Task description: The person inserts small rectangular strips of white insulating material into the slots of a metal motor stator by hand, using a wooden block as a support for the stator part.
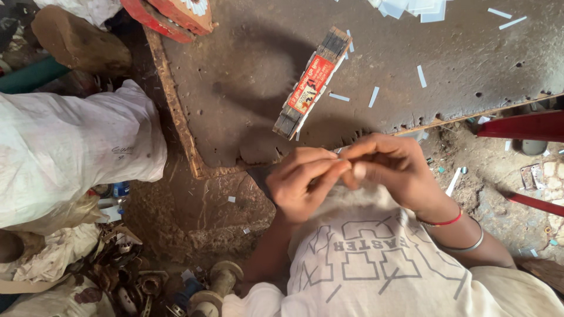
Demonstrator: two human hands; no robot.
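hands: L + R together, fingertips pinched on sth tiny, can't tell what | wooden block on board just beyond

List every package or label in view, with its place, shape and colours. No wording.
Labelled block: long, narrow, dark, with a red and yellow label, lying slantwise on the brown board.
White sack: bulging, at the left, faint dark marking.
Red painted piece: top edge, white pattern.

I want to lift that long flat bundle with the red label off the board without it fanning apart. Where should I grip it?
Probably pinch the bundle across its narrow width at the red-labelled middle, fingers coming from above onto both long edges. It lies flat and diagonal on the board, and both long sides are clear.
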